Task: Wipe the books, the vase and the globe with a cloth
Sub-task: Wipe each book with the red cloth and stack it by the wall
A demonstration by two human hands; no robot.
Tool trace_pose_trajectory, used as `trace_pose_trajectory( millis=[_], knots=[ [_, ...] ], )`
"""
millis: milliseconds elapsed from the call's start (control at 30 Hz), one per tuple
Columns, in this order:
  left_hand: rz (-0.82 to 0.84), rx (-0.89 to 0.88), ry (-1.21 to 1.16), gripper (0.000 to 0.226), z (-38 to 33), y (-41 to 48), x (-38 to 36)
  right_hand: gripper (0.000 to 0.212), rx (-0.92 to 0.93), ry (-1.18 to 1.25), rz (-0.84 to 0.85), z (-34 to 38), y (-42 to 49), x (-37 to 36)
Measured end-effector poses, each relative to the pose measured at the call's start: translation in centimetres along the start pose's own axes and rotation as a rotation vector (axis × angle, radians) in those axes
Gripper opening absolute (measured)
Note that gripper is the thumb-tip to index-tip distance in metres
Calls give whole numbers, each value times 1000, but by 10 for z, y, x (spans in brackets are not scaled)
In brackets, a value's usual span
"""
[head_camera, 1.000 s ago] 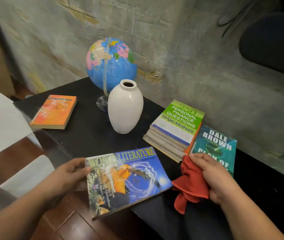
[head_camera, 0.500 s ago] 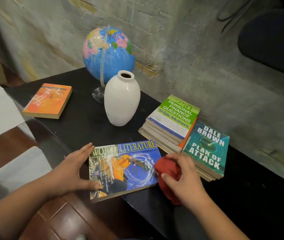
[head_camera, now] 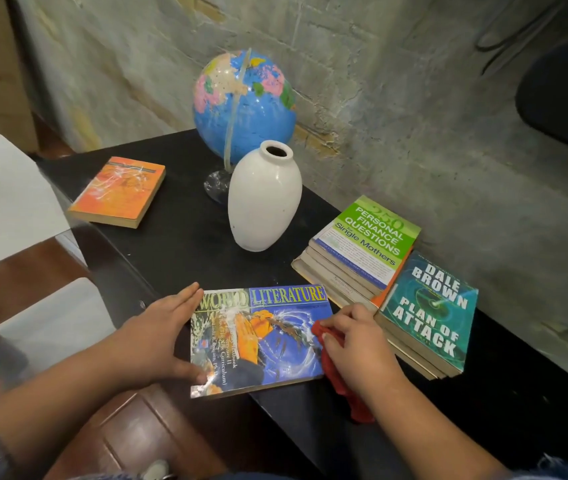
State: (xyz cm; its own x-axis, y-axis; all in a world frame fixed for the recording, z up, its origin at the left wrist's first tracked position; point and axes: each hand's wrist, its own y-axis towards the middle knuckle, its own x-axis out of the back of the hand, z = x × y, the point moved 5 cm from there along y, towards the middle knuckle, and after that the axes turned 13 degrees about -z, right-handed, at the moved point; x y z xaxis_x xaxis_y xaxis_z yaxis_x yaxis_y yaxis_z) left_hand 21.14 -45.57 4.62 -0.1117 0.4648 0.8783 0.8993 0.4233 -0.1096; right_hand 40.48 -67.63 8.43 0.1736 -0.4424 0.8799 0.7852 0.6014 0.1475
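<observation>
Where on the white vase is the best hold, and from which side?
Probably the neck of the white vase, just under its flared lip, reached from the near side: the body is wide and glossy, and the globe stands close behind it.

Left hand (head_camera: 158,341) steadies World Literature book (head_camera: 258,337) at 9 o'clock edge; right hand (head_camera: 355,344) presses red cloth (head_camera: 334,368) at 3 o'clock.

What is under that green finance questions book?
The green book lies on top of a stack of other books; only their page edges and one orange cover edge show. Their titles are covered, and the stack rests on the black table.
</observation>
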Motion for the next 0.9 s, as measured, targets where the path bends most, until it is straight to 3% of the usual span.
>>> trace_pose_trajectory(
  millis=[100,233,367,467,600,733,800,900],
  knots=[
    [6,4,27,158,-1,1,1,19,30,24,123,-1,3,-4],
    [10,5,70,159,-4,1,3,19,1,-41,36,-1,19,-3],
    [16,3,89,158,-5,1,3,20,62,57,148,2,16,-10],
    [24,7,110,159,-5,2,3,21,-9,43,91,-1,27,-7],
    [23,7,118,161,-5,4,3,17,75,17,129,8,25,-15],
    [24,0,124,157,-4,4,1,14,-17,25,91,0,37,-8],
    [25,-2,127,157,-4,4,1,17,31,-51,71,10,39,-11],
    [24,1,122,156,-4,3,2,19,123,-8,177,17,34,-17]
  ],
)
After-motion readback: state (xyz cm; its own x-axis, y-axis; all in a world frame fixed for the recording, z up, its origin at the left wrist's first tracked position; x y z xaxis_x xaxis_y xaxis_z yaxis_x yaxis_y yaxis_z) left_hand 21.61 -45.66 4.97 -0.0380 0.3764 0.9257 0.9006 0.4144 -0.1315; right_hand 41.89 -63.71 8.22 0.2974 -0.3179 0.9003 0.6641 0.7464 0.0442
